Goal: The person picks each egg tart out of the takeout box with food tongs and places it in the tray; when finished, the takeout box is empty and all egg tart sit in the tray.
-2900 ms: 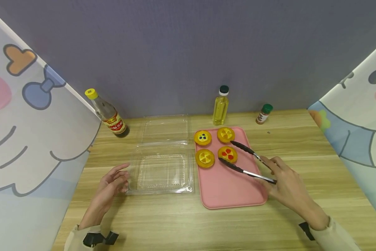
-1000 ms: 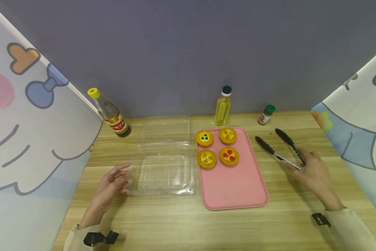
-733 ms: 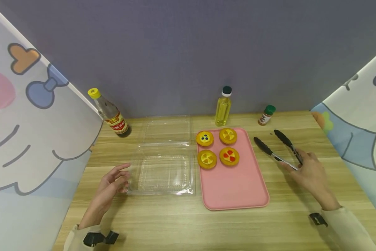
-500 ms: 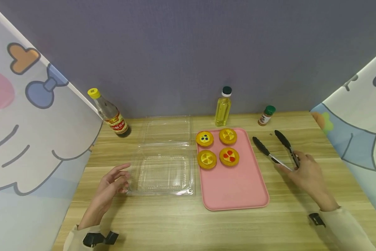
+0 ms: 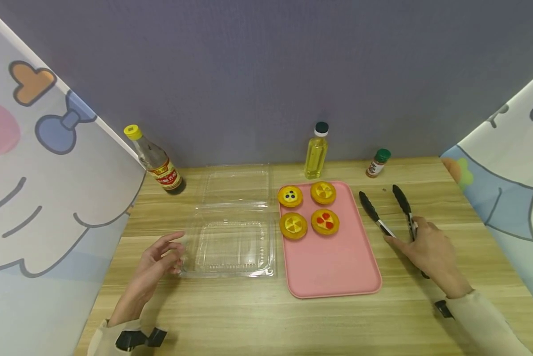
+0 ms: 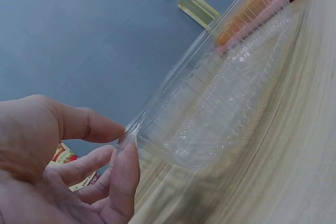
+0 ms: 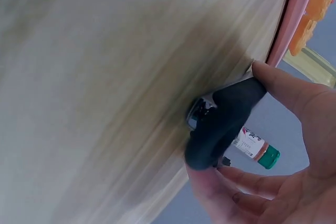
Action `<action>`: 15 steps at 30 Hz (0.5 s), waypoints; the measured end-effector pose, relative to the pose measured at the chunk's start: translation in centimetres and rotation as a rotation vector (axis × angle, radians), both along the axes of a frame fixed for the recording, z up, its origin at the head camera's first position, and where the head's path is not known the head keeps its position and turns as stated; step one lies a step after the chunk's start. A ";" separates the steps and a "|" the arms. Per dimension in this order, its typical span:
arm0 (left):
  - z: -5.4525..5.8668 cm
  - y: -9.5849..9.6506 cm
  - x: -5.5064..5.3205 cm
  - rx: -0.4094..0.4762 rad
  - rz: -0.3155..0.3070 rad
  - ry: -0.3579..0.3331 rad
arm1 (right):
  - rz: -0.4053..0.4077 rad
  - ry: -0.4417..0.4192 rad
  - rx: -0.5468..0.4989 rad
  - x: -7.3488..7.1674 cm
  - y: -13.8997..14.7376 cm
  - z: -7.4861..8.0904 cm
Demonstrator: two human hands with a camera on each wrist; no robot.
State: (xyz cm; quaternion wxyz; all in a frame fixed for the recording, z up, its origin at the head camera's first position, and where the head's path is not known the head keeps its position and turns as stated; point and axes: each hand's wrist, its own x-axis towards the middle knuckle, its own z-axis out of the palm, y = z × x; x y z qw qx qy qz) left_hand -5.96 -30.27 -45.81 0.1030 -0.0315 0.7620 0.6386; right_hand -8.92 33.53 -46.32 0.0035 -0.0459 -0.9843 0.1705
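My left hand pinches the near left edge of a clear plastic clamshell box between thumb and fingers. The box lies with its lid folded back. To the right of the pink tray, my right hand holds black-tipped tongs between thumb and fingers. Their arms are spread apart, tips pointing away from me. In the right wrist view the black tong handle sits between the thumb and the fingers. Two fruit tarts, a strawberry tart and a blueberry tart are on the tray.
A dark sauce bottle with a yellow cap stands at the back left. Behind the tray is an oil bottle; a small green-capped spice jar stands further right. A grey partition closes off the back of the wooden table.
My right hand has carried the tongs off the strawberry tart to the table right of the tray, then shifted slightly left along them. The tarts stay on the tray; my left hand has hardly moved.
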 end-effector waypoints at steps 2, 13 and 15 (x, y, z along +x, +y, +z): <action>0.0 0.0 0.1 0.001 -0.010 0.021 | 0.000 -0.011 0.006 0.0 0.0 0.0; 0.7 0.2 -0.2 -0.139 0.045 -0.057 | 0.065 -0.036 0.014 -0.3 -0.4 0.7; 0.9 0.4 -0.1 -0.182 0.071 -0.060 | 0.081 0.008 -0.004 -0.3 -0.6 0.8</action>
